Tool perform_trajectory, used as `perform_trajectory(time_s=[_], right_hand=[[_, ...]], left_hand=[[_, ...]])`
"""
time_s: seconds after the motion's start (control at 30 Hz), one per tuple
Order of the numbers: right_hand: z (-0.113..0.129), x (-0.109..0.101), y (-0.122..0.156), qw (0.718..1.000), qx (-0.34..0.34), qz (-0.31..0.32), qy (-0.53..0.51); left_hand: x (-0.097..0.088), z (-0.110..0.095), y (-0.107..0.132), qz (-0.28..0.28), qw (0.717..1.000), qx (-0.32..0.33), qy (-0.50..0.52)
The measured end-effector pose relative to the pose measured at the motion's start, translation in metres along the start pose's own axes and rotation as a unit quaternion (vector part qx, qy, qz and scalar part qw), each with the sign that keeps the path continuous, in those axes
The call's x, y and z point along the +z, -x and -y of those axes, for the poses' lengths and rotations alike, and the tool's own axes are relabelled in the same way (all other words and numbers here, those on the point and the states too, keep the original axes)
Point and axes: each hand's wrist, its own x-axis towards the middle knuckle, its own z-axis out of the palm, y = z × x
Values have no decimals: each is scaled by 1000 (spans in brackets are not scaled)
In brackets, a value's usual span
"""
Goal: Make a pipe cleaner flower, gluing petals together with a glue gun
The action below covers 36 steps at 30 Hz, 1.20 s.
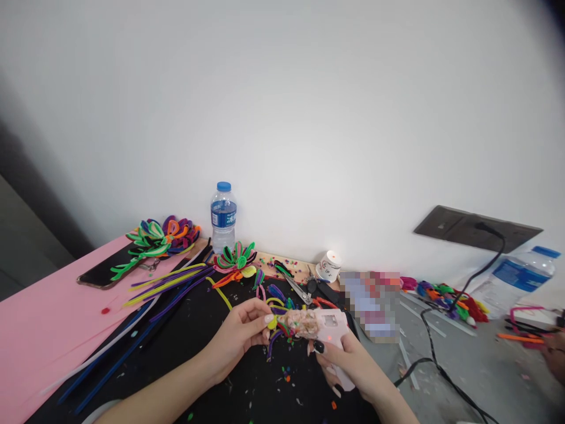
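Observation:
My right hand (339, 359) is wrapped round the handle of a pale pink glue gun (332, 330). The gun's front, crusted with dried glue and coloured bits, points left toward my left hand (241, 330). Between the thumb and fingers of that hand is a small yellow pipe cleaner piece (272, 322), close to the nozzle; whether they touch I cannot tell. Purple and green pipe cleaner loops (278, 294) lie just behind. A multicoloured pipe cleaner flower (236, 259) sits farther back, near scissors (300, 290).
A water bottle (223, 218) stands against the wall. Loose pipe cleaners (172, 285) and a phone (103, 268) lie to the left. A paper cup (329, 266) is behind the gun. At right are a black cable (430, 335), another bottle (516, 280) and another person's hand (555, 350).

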Motion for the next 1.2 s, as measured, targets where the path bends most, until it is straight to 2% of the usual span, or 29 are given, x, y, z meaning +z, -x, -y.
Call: perform_trajectory(time_s=[0.33,0.7,0.87,1.07,1.2], right_hand=[[4,2,4,999,23,1,29],[2,2,0,1000,8,-18,11],[0,3,1,999,13,-30,23],[1,4,1,999,13,-15,33],[1,4,0,999,0,-40,22]], left_hand=[[-1,-2,0,-14,1000,5,-8],[0,1,0,-6,1000,5,-11],[2,-1,1,-20,999,17,-21],[5,-4,2,-39,999,21,-13],[3,-2,0,-42,999,15,9]])
